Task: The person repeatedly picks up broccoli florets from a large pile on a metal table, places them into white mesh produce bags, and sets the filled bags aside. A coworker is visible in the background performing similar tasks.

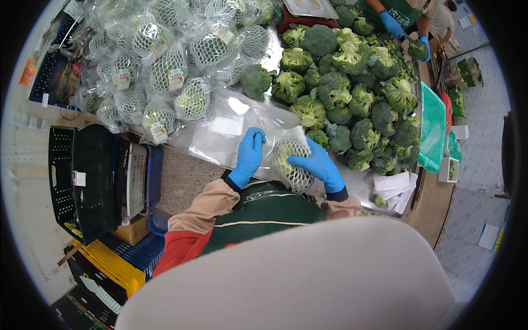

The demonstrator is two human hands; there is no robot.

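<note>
My right hand (321, 165), in a blue glove, grips a broccoli head in a white foam net (287, 154) close to my apron. The thumb lies across the front of the net. To its left, my left hand (249, 153), also gloved, is raised with the fingers curled in and the thumb against them; nothing shows in it. Beneath both hands, flat clear plastic bags (202, 142) lie on the metal table (350, 185), with a white paper piece (227, 126) among them. Bare broccoli heads (336, 88) are heaped just beyond my right hand.
Bagged, netted broccoli (165, 70) with labels fills the table's far left. A scale (311, 12) stands behind the heap. Crumpled white nets (394, 187) lie at the right corner. A co-worker's gloved hands (392, 24) hold a knife and broccoli. Dark crates (95, 181) stand left.
</note>
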